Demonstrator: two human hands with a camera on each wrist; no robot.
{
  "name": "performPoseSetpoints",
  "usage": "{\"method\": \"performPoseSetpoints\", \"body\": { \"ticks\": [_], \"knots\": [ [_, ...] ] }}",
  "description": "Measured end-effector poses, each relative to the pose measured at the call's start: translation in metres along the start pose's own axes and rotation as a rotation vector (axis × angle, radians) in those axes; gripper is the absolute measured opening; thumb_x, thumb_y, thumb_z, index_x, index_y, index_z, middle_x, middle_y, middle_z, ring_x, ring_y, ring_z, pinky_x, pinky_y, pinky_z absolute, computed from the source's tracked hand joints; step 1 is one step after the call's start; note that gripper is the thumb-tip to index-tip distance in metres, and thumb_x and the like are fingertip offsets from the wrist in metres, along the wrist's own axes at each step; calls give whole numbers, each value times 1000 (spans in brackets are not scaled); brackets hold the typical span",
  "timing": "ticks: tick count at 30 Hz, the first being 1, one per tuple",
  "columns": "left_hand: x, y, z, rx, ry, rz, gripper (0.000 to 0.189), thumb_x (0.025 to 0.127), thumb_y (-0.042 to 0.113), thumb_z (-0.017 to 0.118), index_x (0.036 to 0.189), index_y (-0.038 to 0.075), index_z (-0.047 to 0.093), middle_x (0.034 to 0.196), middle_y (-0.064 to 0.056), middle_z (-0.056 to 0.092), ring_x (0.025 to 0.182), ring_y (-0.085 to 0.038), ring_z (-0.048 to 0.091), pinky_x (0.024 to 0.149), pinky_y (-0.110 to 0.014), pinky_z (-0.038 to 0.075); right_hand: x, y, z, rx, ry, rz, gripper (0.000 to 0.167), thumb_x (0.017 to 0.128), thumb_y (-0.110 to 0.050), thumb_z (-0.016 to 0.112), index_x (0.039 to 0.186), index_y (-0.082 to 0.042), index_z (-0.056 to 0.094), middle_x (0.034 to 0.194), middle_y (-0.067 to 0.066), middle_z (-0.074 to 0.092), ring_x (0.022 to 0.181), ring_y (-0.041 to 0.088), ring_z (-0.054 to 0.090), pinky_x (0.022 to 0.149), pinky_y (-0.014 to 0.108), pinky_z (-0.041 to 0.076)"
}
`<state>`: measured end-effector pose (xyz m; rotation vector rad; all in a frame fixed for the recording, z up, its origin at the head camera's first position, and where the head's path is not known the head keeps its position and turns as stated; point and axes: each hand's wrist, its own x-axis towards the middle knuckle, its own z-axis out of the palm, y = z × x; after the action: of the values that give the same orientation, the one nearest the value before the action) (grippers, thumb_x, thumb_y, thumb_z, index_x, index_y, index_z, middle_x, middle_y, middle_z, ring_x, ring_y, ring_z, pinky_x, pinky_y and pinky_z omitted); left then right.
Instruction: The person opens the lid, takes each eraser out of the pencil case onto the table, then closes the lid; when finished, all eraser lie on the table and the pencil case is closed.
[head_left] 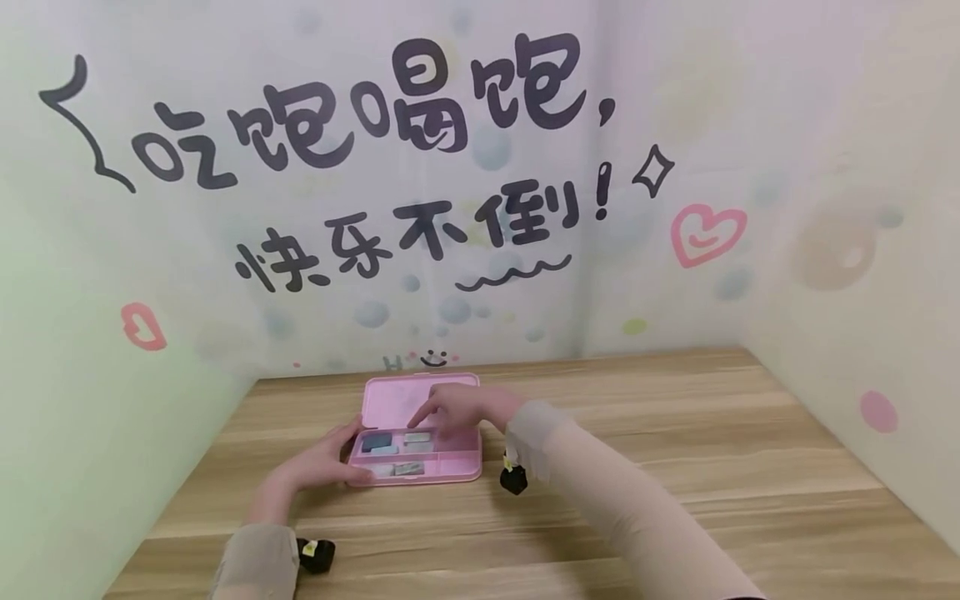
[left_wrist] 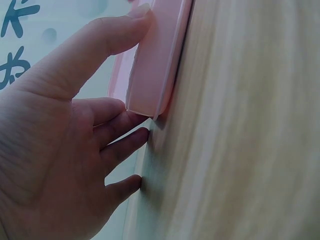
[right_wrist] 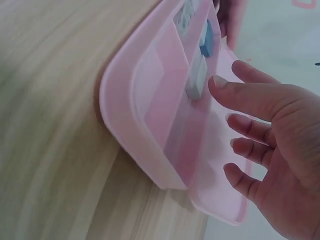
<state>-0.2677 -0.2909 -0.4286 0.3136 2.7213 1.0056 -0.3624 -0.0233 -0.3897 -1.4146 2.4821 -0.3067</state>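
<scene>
A pink plastic case [head_left: 459, 478] lies on the table with its lid [head_left: 390, 400] folded back. My left hand [head_left: 318, 462] holds its left end, thumb at the front corner and fingers at the rear. Inside, the back compartment has a dark blue block [head_left: 377, 441], a light blue block [head_left: 386, 451] and pale blocks [head_left: 417, 437], all eraser-like. Up front sit a grey block [head_left: 409, 468] and a whitish one [head_left: 382, 471]. Over the back compartment hovers my right hand [head_left: 453, 407], fingers loosely bent around nothing, index pointing down. In the right wrist view its thumb overlaps near a pale block [right_wrist: 197, 80].
Wood-grain table [head_left: 637, 408] extends around the case. Behind it rises a white wall sheet [head_left: 525, 308] with large dark lettering and coloured shapes. Black wrist cameras hang below both sleeves, the right one [head_left: 513, 478] close to the case's right end.
</scene>
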Motion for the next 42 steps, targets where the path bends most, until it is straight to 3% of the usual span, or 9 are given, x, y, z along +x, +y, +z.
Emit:
{"method": "performPoseSetpoints", "body": {
  "ticks": [13, 20, 25, 32, 42],
  "knots": [
    [1, 8, 0, -2, -22, 16, 113, 72, 41, 82, 154, 2, 15, 152, -29, 22, 135, -47, 26, 104, -65, 24, 5, -1, 19, -61, 37, 59, 58, 85, -6, 67, 125, -48, 62, 112, 0, 49, 96, 11, 43, 80, 22, 41],
    [2, 7, -1, -5, -18, 21, 112, 72, 40, 82, 154, 0, 16, 152, -30, 22, 135, -47, 26, 104, -65, 24, 9, 2, 25, -63, 21, 26, 59, 86, -5, 64, 125, -49, 61, 114, 1, 49, 96, 12, 43, 79, 22, 40],
    [1, 7, -2, -12, -18, 19, 112, 72, 41, 82, 154, 0, 16, 151, -30, 23, 134, -47, 26, 104, -66, 23, 12, 2, 27, -114, 20, 0, 56, 88, -7, 63, 125, -49, 62, 120, 4, 49, 98, 13, 43, 81, 22, 40],
    [1, 4, -2, -20, -17, 27, 112, 73, 39, 82, 154, 0, 16, 150, -29, 25, 132, -44, 29, 105, -64, 24, 13, -1, 26, -180, 27, -43, 53, 89, -6, 60, 122, -47, 65, 116, 2, 50, 98, 13, 42, 82, 22, 39],
    [0, 2, -3, -15, -16, 13, 112, 73, 40, 82, 154, 1, 15, 151, -29, 24, 132, -44, 28, 105, -64, 23, 16, -4, 25, -125, -4, 0, 52, 88, -3, 60, 116, -47, 67, 117, 1, 46, 103, 13, 40, 84, 24, 39]
  ]
}}
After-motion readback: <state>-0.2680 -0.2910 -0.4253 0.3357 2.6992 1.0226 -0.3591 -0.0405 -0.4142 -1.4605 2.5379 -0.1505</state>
